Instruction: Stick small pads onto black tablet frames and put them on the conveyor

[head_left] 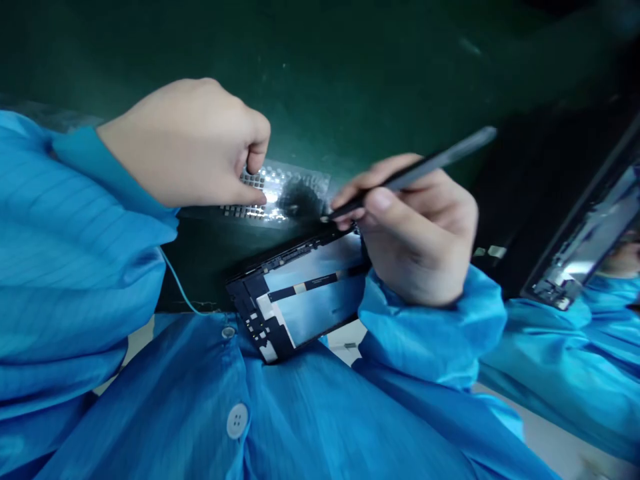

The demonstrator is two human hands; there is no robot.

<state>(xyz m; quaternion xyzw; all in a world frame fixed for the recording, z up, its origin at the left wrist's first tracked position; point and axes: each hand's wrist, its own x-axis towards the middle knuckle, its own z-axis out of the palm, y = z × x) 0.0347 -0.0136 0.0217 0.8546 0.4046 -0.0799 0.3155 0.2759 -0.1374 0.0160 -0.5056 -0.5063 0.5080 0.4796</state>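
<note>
My left hand [195,143] pinches the left part of a clear plastic sheet [305,183] dotted with small grey square pieces. Between the fingers of my right hand [415,230] is a slim black tool that looks like tweezers [440,160]. Its narrow tip points left, at the sheet's lower right corner; I cannot tell whether it touches. Below both hands an opened tablet-like device [320,293] sits tilted at the table edge, against my smock. A black ribbon cable [313,285] crosses its silvery-blue inside. My right hand and sleeve cover its right end.
The dark green table [320,80] spreads out beyond my hands. At the right, another device frame [583,247] lies near a co-worker's blue sleeve [575,347]. Small pale pieces [497,251] lie on a black surface beside it. A thin blue cord [179,283] hangs near my left sleeve.
</note>
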